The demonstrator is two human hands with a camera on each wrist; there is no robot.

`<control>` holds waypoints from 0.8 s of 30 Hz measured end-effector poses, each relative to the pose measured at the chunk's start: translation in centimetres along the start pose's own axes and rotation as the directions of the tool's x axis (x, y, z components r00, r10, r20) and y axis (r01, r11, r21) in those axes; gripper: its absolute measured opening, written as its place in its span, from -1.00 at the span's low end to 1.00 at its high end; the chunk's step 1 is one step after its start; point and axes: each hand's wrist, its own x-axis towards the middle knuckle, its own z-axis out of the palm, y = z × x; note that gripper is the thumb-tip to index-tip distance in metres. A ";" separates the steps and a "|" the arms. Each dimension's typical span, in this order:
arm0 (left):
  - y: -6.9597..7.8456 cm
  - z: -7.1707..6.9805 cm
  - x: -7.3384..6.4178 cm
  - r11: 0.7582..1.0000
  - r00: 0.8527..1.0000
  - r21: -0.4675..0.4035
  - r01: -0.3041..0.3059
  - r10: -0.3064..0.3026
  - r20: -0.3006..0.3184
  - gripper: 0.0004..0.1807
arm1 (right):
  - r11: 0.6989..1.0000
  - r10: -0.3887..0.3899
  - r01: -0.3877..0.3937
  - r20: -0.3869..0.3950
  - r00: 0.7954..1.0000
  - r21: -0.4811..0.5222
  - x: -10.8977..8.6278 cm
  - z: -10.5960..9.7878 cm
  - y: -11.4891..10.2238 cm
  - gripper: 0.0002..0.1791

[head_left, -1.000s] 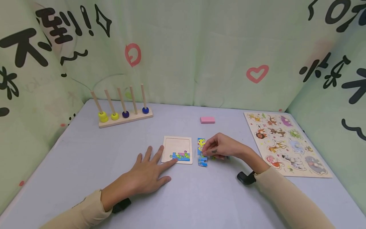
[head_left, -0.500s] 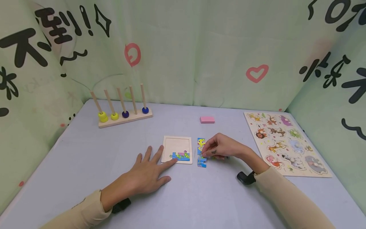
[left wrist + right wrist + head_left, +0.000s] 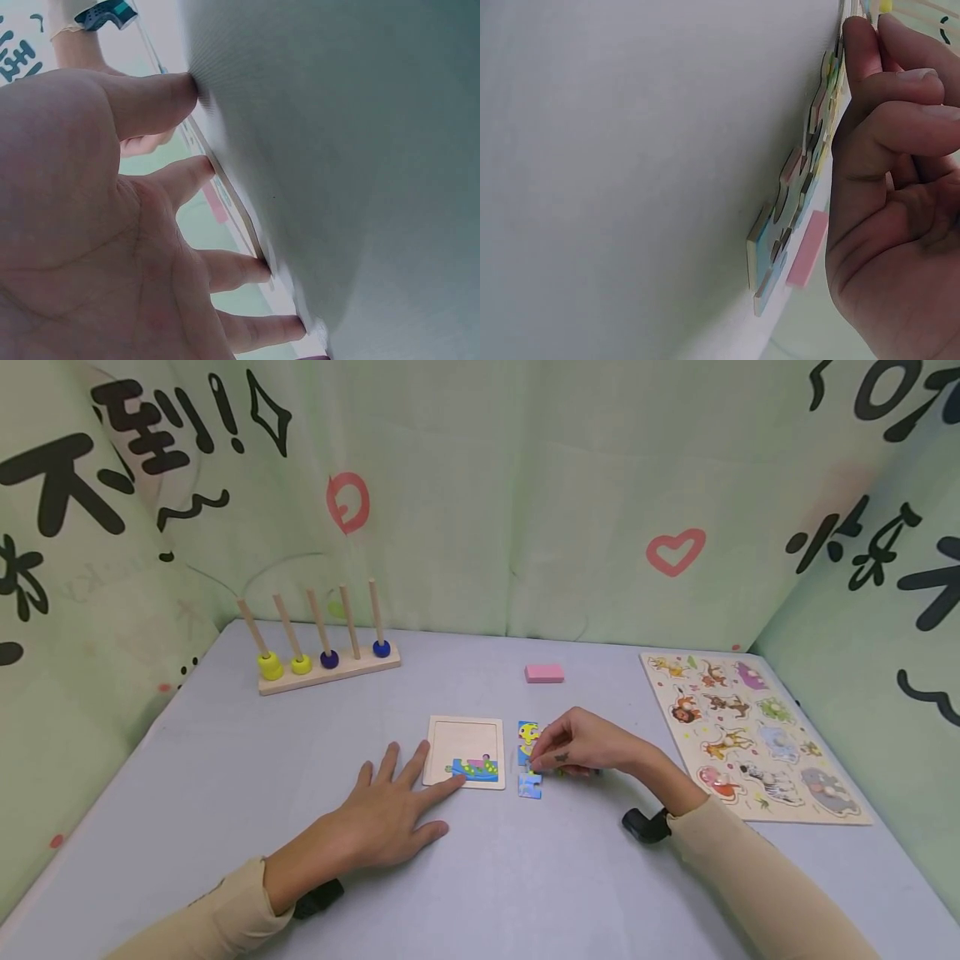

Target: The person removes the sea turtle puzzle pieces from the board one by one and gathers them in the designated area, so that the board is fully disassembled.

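A small square wooden puzzle frame [image 3: 465, 735] lies mid-table, with a few joined jigsaw pieces [image 3: 480, 769] in its lower right part. My left hand [image 3: 382, 814] rests with fingers spread, fingertips at the frame's left and lower edges; the left wrist view shows its palm. To the right of the frame, my right hand [image 3: 573, 745] pinches a light-blue jigsaw piece [image 3: 529, 787] between thumb and forefinger. Just above it lies a piece with a yellow figure [image 3: 528, 732]. More jigsaw pieces [image 3: 780, 217] lie in a group beside the right hand in the right wrist view, mostly hidden under it in the head view.
A pink block [image 3: 543, 674] lies behind the right hand. At the back left stands a wooden peg stand [image 3: 337, 672] with yellow and blue beads. A large animal puzzle board [image 3: 693, 752] covers the right side. Printed curtains [image 3: 450, 527] enclose the table.
The light-blue piece at the right hand's fingertips has shifted slightly toward the left and front and looks paler now. The left hand stays where it was on the frame.
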 end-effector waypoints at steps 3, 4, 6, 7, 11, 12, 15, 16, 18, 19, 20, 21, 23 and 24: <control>0.0 0.0 0.0 1.000 1.000 0.004 0.001 -0.001 0.000 -0.33 | 1.000 0.006 -0.006 -0.006 1.000 -0.009 -0.1 -0.1 -0.1 -0.91; 0.0 0.0 0.0 1.000 1.000 0.005 0.001 -0.001 0.000 -0.33 | 1.000 0.006 -0.006 -0.008 1.000 -0.009 -0.1 -0.2 -0.1 -0.92; 0.0 0.0 0.0 1.000 1.000 0.004 0.002 -0.002 0.002 -0.33 | 1.000 0.003 -0.003 -0.007 1.000 -0.008 -0.1 -0.2 -0.2 -0.92; 0.0 -0.1 0.0 1.000 1.000 0.003 0.003 -0.003 0.003 -0.33 | 1.000 0.000 0.000 -0.006 1.000 -0.007 -0.1 -0.2 -0.3 -0.92; 0.0 0.0 -0.1 1.000 1.000 -0.013 0.004 -0.004 0.007 -0.34 | 1.000 -0.026 0.026 0.002 1.000 -0.005 0.0 -0.1 -0.6 -0.92; 0.0 0.0 -0.1 1.000 1.000 -0.017 0.005 -0.005 0.008 -0.34 | 0.999 -0.032 0.032 0.006 0.999 -0.004 0.1 0.0 -0.7 -0.91; -0.1 0.1 0.0 1.000 1.000 -0.029 0.007 -0.007 0.009 -0.35 | 0.999 -0.037 0.037 0.010 0.999 0.002 0.4 0.3 -1.0 -0.92; -0.1 0.1 0.0 0.999 1.000 -0.032 0.007 -0.007 0.009 -0.35 | 0.999 -0.034 0.034 0.010 0.999 0.004 0.5 0.3 -1.1 -0.92; -0.1 0.1 0.1 0.999 1.000 -0.032 0.005 -0.004 0.009 -0.35 | 0.999 -0.033 0.033 0.008 0.999 0.003 0.6 0.5 -1.3 -0.92; -0.1 0.1 0.1 0.999 1.000 -0.032 0.003 -0.003 0.008 -0.35 | 0.999 -0.035 0.035 0.007 0.999 -0.001 0.7 0.6 -1.4 -0.92; -0.1 0.1 0.1 0.999 1.000 -0.033 0.002 -0.001 0.009 -0.35 | 0.999 -0.039 0.039 0.007 0.999 -0.005 0.8 0.7 -1.5 -0.92; -0.2 0.1 0.1 0.999 1.000 -0.033 0.001 0.000 0.009 -0.35 | 0.999 -0.043 0.043 0.008 0.999 -0.007 0.9 0.8 -1.6 -0.92; -0.2 0.1 0.0 0.999 1.000 -0.037 -0.002 0.002 0.011 -0.35 | 0.998 -0.058 0.059 0.012 0.998 -0.016 1.1 0.9 -1.8 -0.91; -0.2 0.0 0.0 0.999 1.000 -0.041 -0.002 0.003 0.012 -0.35 | 0.998 -0.066 0.066 0.014 0.998 -0.020 1.2 0.9 -1.9 -0.91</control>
